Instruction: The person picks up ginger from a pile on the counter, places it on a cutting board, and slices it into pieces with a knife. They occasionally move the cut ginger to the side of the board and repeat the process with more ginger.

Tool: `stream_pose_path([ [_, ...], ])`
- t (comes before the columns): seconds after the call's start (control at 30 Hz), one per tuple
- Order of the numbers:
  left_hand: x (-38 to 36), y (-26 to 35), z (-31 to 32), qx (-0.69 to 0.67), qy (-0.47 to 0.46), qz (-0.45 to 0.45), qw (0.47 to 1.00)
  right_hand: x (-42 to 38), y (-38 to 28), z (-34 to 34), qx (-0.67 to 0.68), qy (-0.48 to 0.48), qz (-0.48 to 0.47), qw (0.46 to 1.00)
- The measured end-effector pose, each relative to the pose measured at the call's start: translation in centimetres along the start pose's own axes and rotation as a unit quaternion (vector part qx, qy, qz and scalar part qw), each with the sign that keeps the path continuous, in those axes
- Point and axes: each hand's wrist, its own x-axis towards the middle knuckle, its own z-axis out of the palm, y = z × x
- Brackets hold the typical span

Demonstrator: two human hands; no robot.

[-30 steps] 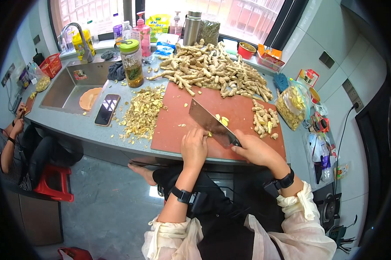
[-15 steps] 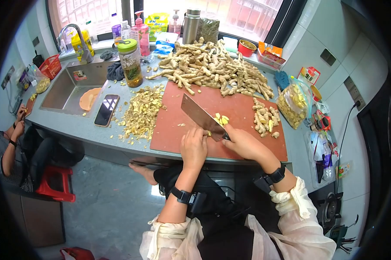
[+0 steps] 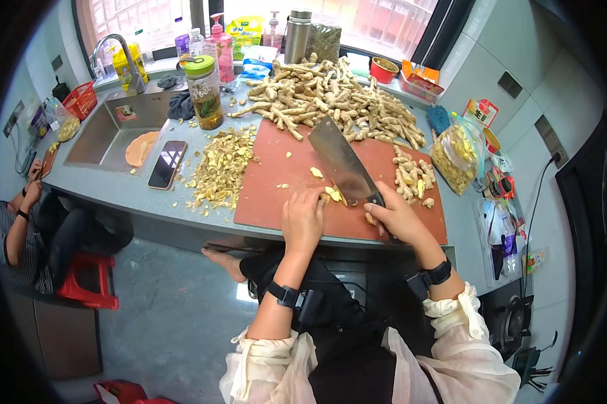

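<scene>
My right hand [image 3: 394, 214] is wrapped round the black handle of a broad cleaver [image 3: 344, 161], whose blade slants up and left over the red cutting board [image 3: 270, 195]. My left hand [image 3: 303, 219] lies just left of the blade, fingertips together at a small ginger piece [image 3: 326, 198] on the board. Cut yellow pieces [image 3: 316, 173] lie beside the blade. Small ginger knobs [image 3: 406, 176] are grouped at the board's right side. A large heap of whole ginger [image 3: 330, 97] covers the back, and peelings [image 3: 222, 168] are piled at the left.
A phone [image 3: 167, 164], a green-lidded bottle [image 3: 204, 94] and a sink [image 3: 91, 145] are to the left. On the right stand a bag of ginger [image 3: 455, 155] and a plastic tray [image 3: 495, 242]. Another person [image 3: 20, 236] sits at far left near a red stool [image 3: 91, 279].
My right hand and the cleaver have moved right, with the blade lifted away from my left fingertips. Cut pieces now lie more spread out beside the blade.
</scene>
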Motion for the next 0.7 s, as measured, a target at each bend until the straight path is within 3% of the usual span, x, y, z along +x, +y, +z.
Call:
stream_pose_path([
  [0.17, -0.1, -0.1, 0.0, -0.029, 0.023, -0.02, 0.999, -1.2, -1.3, -0.6, -0.053, -0.015, 0.028, 0.998],
  [0.23, -0.2, -0.4, 0.1, -0.024, 0.028, -0.017, 0.999, -0.8, 0.2, -0.5, -0.199, 0.015, -0.154, 0.968],
  [0.33, -0.2, -0.5, 0.2, -0.019, 0.037, -0.011, 0.999, -1.0, -0.3, -0.4, -0.237, -0.026, -0.094, 0.966],
  [0.7, -0.3, -0.4, -0.1, -0.01, 0.004, -0.021, 1.0, -0.1, -1.4, 0.1, -0.346, -0.039, -0.078, 0.934],
])
